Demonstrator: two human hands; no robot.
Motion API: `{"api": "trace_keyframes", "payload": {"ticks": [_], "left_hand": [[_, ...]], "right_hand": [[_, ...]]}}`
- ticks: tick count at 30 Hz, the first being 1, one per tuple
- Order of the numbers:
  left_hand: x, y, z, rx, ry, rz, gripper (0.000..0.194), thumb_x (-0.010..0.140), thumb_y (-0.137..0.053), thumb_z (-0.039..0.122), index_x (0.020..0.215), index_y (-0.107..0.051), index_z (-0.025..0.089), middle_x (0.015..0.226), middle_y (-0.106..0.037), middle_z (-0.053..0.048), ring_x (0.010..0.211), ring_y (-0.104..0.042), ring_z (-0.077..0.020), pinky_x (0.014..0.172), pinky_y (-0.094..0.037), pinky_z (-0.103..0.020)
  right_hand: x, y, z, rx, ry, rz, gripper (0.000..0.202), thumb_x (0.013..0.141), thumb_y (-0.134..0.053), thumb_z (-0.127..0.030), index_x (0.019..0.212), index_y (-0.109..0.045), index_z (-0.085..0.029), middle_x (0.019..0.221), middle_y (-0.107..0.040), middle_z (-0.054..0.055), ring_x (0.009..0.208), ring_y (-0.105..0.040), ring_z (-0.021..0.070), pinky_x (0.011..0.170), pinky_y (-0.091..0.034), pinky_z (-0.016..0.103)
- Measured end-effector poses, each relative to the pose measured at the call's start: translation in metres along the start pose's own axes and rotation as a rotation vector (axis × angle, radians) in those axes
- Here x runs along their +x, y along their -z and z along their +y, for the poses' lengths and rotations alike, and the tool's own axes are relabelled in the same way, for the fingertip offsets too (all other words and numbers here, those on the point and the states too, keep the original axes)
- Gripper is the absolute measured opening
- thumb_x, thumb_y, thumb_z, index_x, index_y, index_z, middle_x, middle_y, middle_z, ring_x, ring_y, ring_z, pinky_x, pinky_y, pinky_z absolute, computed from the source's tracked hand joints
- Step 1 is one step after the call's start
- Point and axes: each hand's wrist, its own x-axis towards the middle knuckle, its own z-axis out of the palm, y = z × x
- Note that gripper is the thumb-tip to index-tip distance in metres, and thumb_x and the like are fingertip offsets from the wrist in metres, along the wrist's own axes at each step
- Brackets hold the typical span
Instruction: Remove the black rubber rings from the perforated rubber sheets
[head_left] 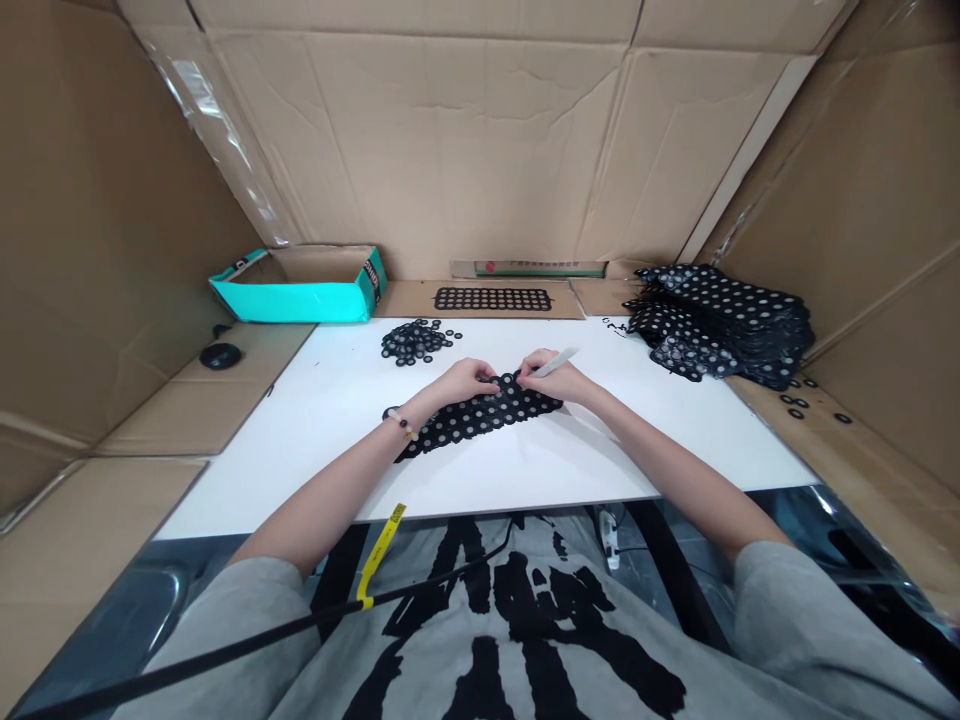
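On the white surface [547, 475], the dotted black stack [735, 320] sits aside at right, likely leaving working room. The dotted strip [480, 415] lies near the body; the left hand's [466, 380] grip pinches its upper edge, apparently steadying it. The right hand's [553, 378] grip clasps a slim pale tool [560, 360], angled probably for control.

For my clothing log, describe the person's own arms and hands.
Both arms have short, loose grey sleeves. The left hand is ungloved, with a beaded bracelet at the wrist, mostly pale with some darker beads. The right hand is ungloved, with nothing visible at the wrist.
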Motion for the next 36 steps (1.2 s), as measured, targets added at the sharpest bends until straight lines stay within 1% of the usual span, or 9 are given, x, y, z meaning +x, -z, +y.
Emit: {"api": "trace_keyframes", "payload": {"ticks": [3, 6, 10, 13, 21, 25, 30, 33, 36], "left_hand": [[-0.001, -0.007, 0.002, 0.038, -0.015, 0.058, 0.028, 0.068, -0.07, 0.04, 0.08, -0.068, 0.015, 0.078, -0.069, -0.003, 0.074, -0.059, -0.0184, 0.073, -0.042, -0.03], [-0.003, -0.01, 0.004, 0.074, -0.043, 0.068, 0.026, 0.07, -0.068, 0.039, 0.08, -0.069, 0.015, 0.079, -0.07, -0.003, 0.074, -0.059, -0.0183, 0.072, -0.042, -0.03], [-0.003, -0.008, 0.003, 0.117, -0.015, 0.074, 0.026, 0.07, -0.069, 0.04, 0.079, -0.069, 0.016, 0.075, -0.068, -0.002, 0.072, -0.058, -0.0178, 0.071, -0.042, -0.029], [-0.002, -0.007, 0.002, 0.06, 0.013, 0.059, 0.026, 0.07, -0.068, 0.04, 0.077, -0.069, 0.015, 0.071, -0.067, -0.001, 0.069, -0.057, -0.0168, 0.07, -0.042, -0.029], [0.0, -0.011, 0.0, -0.137, 0.064, 0.016, 0.032, 0.066, -0.068, 0.045, 0.074, -0.068, 0.014, 0.068, -0.063, 0.001, 0.066, -0.051, -0.0148, 0.068, -0.037, -0.028], [-0.002, -0.005, 0.0, -0.228, 0.124, -0.049, 0.035, 0.067, -0.068, 0.049, 0.076, -0.068, 0.015, 0.066, -0.061, 0.002, 0.064, -0.048, -0.0136, 0.066, -0.034, -0.027], [-0.003, 0.004, 0.003, -0.249, 0.071, -0.195, 0.039, 0.068, -0.069, 0.053, 0.081, -0.069, 0.016, 0.074, -0.065, 0.0, 0.07, -0.052, -0.0149, 0.07, -0.037, -0.027], [-0.003, 0.004, 0.005, -0.137, 0.02, -0.124, 0.043, 0.065, -0.072, 0.053, 0.086, -0.067, 0.016, 0.082, -0.066, -0.001, 0.076, -0.055, -0.0171, 0.073, -0.039, -0.028], [-0.002, -0.001, 0.006, 0.079, 0.015, -0.03, 0.041, 0.06, -0.075, 0.053, 0.077, -0.064, 0.016, 0.073, -0.063, 0.0, 0.071, -0.054, -0.0181, 0.068, -0.038, -0.028]], "right_hand": [[-0.002, 0.003, -0.002, 0.126, 0.002, 0.013, 0.016, 0.075, -0.06, -0.03, 0.062, -0.061, -0.02, 0.085, -0.071, 0.002, 0.087, -0.062, 0.02, 0.09, -0.04, 0.036], [-0.002, -0.003, -0.006, 0.231, 0.016, 0.04, 0.017, 0.077, -0.059, -0.034, 0.068, -0.062, -0.02, 0.091, -0.072, 0.002, 0.088, -0.063, 0.0184, 0.093, -0.04, 0.036], [-0.002, -0.013, -0.008, 0.232, -0.04, 0.047, 0.018, 0.076, -0.058, -0.033, 0.066, -0.061, -0.019, 0.074, -0.068, 0.001, 0.074, -0.06, 0.0163, 0.076, -0.043, 0.03], [-0.002, -0.015, -0.006, 0.261, -0.06, 0.056, 0.017, 0.075, -0.058, -0.032, 0.066, -0.06, -0.018, 0.069, -0.065, 0.001, 0.069, -0.057, 0.0154, 0.066, -0.04, 0.027], [-0.002, -0.016, -0.005, 0.26, -0.067, 0.066, 0.017, 0.075, -0.058, -0.033, 0.067, -0.059, -0.018, 0.069, -0.064, 0.0, 0.068, -0.057, 0.015, 0.064, -0.04, 0.026], [-0.004, -0.019, -0.009, 0.144, -0.052, 0.106, 0.018, 0.079, -0.056, -0.033, 0.067, -0.058, -0.019, 0.072, -0.065, 0.0, 0.071, -0.057, 0.0158, 0.071, -0.041, 0.029], [-0.003, -0.02, -0.014, 0.023, -0.047, 0.124, 0.018, 0.082, -0.053, -0.033, 0.068, -0.056, -0.021, 0.076, -0.068, 0.0, 0.078, -0.058, 0.0182, 0.089, -0.038, 0.037], [-0.003, -0.017, -0.013, 0.062, -0.017, 0.137, 0.019, 0.082, -0.053, -0.034, 0.068, -0.056, -0.021, 0.076, -0.067, 0.0, 0.077, -0.058, 0.0179, 0.087, -0.04, 0.036], [-0.003, -0.012, -0.009, 0.167, -0.025, 0.127, 0.02, 0.08, -0.055, -0.036, 0.068, -0.058, -0.02, 0.073, -0.066, 0.0, 0.072, -0.058, 0.0168, 0.074, -0.043, 0.03]]}}
